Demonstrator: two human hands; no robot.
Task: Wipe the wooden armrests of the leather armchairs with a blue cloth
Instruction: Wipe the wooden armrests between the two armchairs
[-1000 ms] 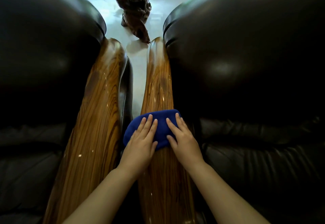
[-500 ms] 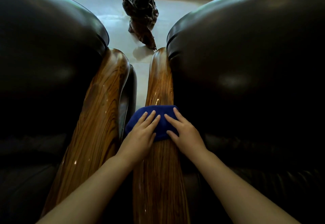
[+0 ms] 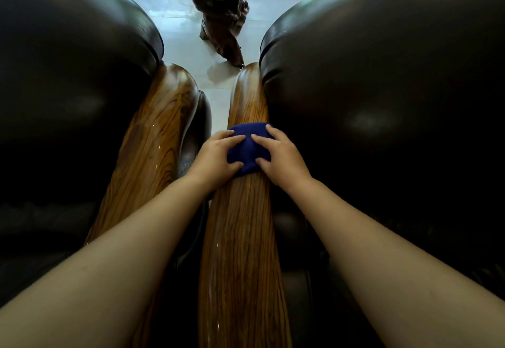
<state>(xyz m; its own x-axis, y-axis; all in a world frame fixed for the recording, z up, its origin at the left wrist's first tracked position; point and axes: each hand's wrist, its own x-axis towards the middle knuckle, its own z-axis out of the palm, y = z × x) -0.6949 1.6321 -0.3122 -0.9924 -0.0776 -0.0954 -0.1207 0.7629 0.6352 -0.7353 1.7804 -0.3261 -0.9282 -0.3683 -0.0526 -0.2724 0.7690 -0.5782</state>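
Head view: left hand (image 3: 214,157) and right hand (image 3: 281,156) both clutch blue cloth (image 3: 247,150) from either side, fingers curled, pressing it on right armchair's wooden armrest (image 3: 240,238). Second armrest (image 3: 153,150) left of hands. Dark carved wood piece (image 3: 218,5) on floor beyond hands.

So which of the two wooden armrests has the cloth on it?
The right armrest, beside the right chair: the blue cloth lies across it under both hands. The left armrest is bare.
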